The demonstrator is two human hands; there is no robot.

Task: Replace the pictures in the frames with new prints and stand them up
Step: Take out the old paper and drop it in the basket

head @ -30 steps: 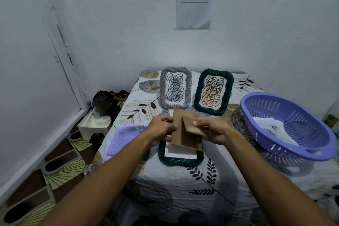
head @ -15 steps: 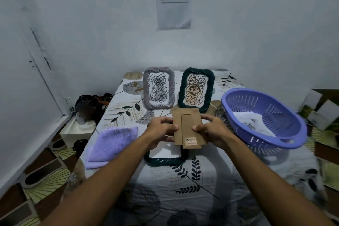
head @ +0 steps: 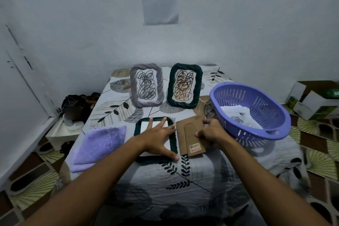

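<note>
A dark green rope frame (head: 138, 128) lies face down on the table, a white sheet (head: 145, 125) showing inside it. My left hand (head: 158, 136) rests flat on that sheet with fingers spread. To its right lies the brown cardboard backing (head: 189, 135) with its stand flap and barcode sticker. My right hand (head: 211, 131) holds the backing's right edge with curled fingers. Behind them stand a grey rope frame (head: 146, 84) and another dark green frame (head: 185, 85), each showing a scribble print.
A purple plastic basket (head: 256, 97) with white prints (head: 236, 113) inside sits at the right. A folded lilac cloth (head: 100, 143) lies at the left. Cardboard boxes (head: 311, 99) sit on the floor to the right, a tissue box and bags to the left.
The cardboard backing, held up in both hands before, now lies on the table right of the frame. My left hand has let go of it and rests on the white sheet.
</note>
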